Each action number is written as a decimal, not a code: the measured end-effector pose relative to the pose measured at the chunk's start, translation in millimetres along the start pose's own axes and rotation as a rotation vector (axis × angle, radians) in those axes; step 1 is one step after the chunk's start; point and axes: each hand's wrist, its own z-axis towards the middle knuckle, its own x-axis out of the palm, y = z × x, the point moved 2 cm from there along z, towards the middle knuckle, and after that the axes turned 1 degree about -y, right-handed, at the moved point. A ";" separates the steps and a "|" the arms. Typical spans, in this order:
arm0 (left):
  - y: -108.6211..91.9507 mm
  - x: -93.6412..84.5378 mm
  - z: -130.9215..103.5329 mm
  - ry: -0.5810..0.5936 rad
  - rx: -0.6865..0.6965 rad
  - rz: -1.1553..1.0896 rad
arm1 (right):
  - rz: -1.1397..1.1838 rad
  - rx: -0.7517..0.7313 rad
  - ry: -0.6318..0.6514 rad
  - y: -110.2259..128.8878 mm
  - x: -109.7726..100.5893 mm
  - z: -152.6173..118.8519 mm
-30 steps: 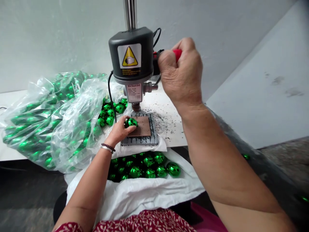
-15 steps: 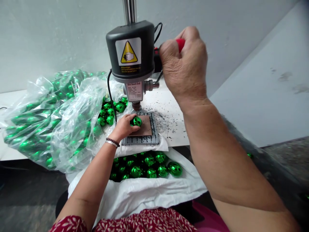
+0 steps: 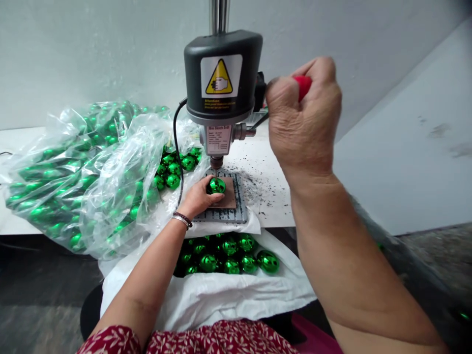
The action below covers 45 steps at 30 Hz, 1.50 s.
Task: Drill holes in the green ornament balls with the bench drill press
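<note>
Under the chuck of a small bench drill (image 3: 223, 78), my left hand (image 3: 201, 196) is closed around a shiny green bauble (image 3: 217, 185). The bauble rests on a brown board (image 3: 229, 199) lying on the drill's grey slotted base (image 3: 241, 211). The drill's tip is hard to make out above the bauble. Higher up, on the right of the drill head, my right hand (image 3: 306, 118) is wrapped round the red-ended feed lever (image 3: 303, 87).
Large clear plastic bags of green baubles (image 3: 73, 177) fill the left of the white table (image 3: 275, 172). Dark shavings lie scattered right of the base. More baubles (image 3: 230, 247) sit in a white cloth sack (image 3: 206, 300) across my lap. A black cable (image 3: 176, 142) hangs left of the drill.
The drill and both hands appear further right in the view. My right hand, with the lever, sits slightly lower than before. The left hand keeps its hold on the bauble.
</note>
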 end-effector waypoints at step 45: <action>2.4 -1.0 -2.4 0.001 -0.058 -0.042 | -0.032 -0.301 -0.285 -67.4 6.3 -90.2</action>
